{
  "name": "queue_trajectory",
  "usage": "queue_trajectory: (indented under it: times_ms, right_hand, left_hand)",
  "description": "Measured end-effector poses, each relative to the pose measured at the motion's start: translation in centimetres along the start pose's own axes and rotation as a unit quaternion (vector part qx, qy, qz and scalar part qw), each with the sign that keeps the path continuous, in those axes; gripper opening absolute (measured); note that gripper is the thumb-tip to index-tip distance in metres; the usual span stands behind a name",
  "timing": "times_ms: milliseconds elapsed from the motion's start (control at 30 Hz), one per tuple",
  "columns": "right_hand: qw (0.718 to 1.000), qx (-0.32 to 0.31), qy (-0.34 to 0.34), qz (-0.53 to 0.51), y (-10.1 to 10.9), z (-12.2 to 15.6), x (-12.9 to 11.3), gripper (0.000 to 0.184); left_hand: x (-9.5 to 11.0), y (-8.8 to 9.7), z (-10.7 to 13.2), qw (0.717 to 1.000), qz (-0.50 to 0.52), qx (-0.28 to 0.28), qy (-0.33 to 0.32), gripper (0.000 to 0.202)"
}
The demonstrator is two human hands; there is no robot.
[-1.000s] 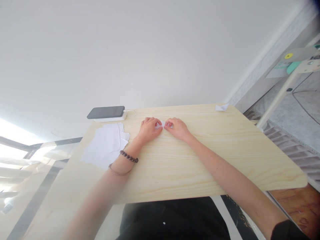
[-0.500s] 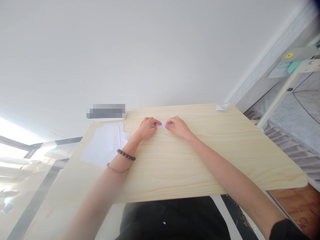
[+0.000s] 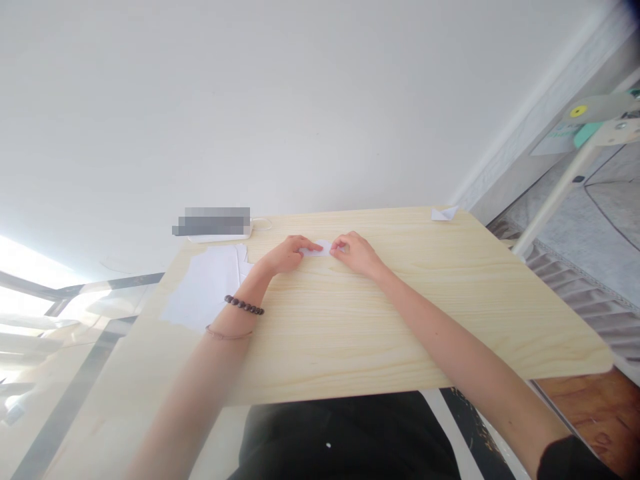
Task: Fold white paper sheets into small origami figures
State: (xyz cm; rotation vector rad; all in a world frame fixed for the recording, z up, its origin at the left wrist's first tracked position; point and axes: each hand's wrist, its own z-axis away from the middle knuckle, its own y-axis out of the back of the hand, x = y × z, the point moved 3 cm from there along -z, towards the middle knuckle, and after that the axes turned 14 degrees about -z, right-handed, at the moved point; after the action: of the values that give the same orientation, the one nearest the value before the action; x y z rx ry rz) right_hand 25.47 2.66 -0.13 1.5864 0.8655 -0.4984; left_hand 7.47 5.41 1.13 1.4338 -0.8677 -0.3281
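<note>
A small folded piece of white paper (image 3: 320,249) lies on the light wooden table (image 3: 400,313) near its far edge. My left hand (image 3: 286,253) has its fingers pressed down on the paper's left end. My right hand (image 3: 354,253) pinches the paper's right end. Both hands rest on the tabletop, close together. A dark bead bracelet (image 3: 243,305) and a thin cord sit on my left wrist.
A stack of white paper sheets (image 3: 205,287) lies left of my hands. Behind it a blurred flat device (image 3: 213,222) rests on a white block with a cable. A small folded paper shape (image 3: 444,214) sits at the far right corner. A lamp stand (image 3: 560,193) rises to the right.
My left hand has slid a little to the left along the paper, and more of the paper shows between my hands. My right hand stays in place.
</note>
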Motion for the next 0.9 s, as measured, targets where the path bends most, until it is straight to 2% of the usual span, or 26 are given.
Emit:
queue_trajectory:
  times_ms: [367,633,700,900]
  right_hand:
    - [1.000,-0.001,-0.001,-0.005,0.0,0.0,0.0,0.012]
    - [1.000,-0.004,0.001,-0.004,0.0,0.0,-0.1,0.013]
    - [1.000,-0.004,0.002,-0.002,0.0,0.0,0.0,0.013]
    - [1.000,0.015,0.018,0.004,0.0,0.4,0.1,0.015]
  left_hand:
    - [-1.0,0.0,0.1,0.998,0.060,-0.015,-0.017,0.056]
    - [-1.2,0.1,0.2,0.996,0.080,-0.025,0.012,0.055]
    - [-0.8,0.2,0.3,0.997,0.078,-0.020,0.020,0.053]
    - [0.5,0.2,0.9,0.997,0.038,0.045,0.042,0.033]
